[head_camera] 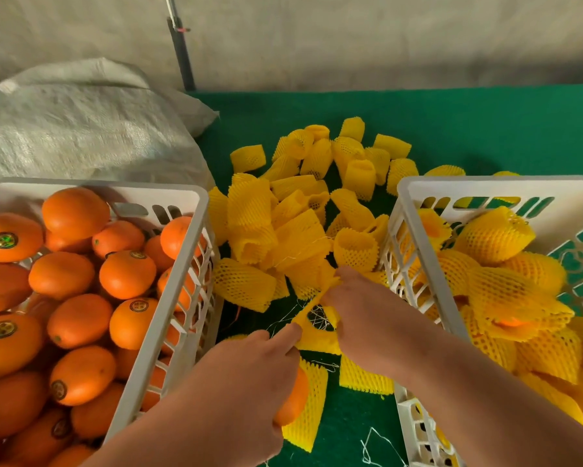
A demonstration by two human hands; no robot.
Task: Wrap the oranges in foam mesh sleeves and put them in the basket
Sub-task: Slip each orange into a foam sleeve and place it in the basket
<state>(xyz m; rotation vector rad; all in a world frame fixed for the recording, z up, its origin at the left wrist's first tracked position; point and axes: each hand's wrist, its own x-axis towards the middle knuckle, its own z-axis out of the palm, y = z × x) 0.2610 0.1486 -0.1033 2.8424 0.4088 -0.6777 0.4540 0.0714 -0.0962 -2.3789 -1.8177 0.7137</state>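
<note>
1. I've got one yellow foam sleeve [317, 315] stretched between my two hands, just in front of the loose pile, its mouth pulled open over the green bench [485, 129].
2. My right hand [361, 308] has its fingers curled into the far edge of that sleeve, pinching it.
3. My left hand [249, 372] pinches the near edge with fingertips together, and an orange [295, 399] sits tucked under the same palm, just below the sleeve.
4. Another flat sleeve [308, 412] lies under that orange, touching it.
5. Beyond the sleeve I'm holding, the heap of empty sleeves [303, 210] spreads across the bench between the two baskets.
6. Right of the sleeve stands the white basket [414, 210], holding wrapped oranges [499, 237] piled against one another.
7. Left of the sleeve stands the other white basket [189, 251], filled with bare oranges [64, 274], several with round stickers.
8. Behind that left basket slumps a grey woven sack [81, 123]; a dark pole [182, 55] stands past it.
</note>
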